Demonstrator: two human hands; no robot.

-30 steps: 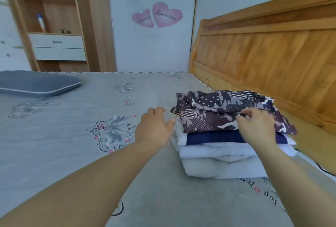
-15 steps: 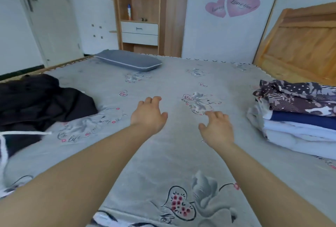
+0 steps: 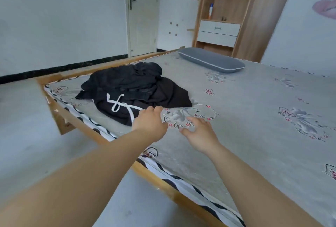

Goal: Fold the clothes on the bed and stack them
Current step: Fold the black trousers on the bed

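Note:
A heap of unfolded dark clothes (image 3: 134, 88) lies near the left corner of the bed (image 3: 254, 117); a white drawstring (image 3: 118, 103) trails across its front. My left hand (image 3: 150, 122) reaches to the near edge of the heap, fingers spread, at the drawstring's end. My right hand (image 3: 199, 132) hovers over the grey printed sheet just right of it, fingers apart and holding nothing. The folded stack is out of view.
A grey pillow (image 3: 211, 59) lies at the far side of the bed. The wooden bed frame (image 3: 160, 185) runs along the near edge, with bare floor to the left. A wooden shelf unit with drawers (image 3: 221, 18) and a white door (image 3: 142, 14) stand beyond.
The view has swung left from the folded stack to the dark heap. Both hands left the stack, crossed the sheet, and now reach at the heap's near edge.

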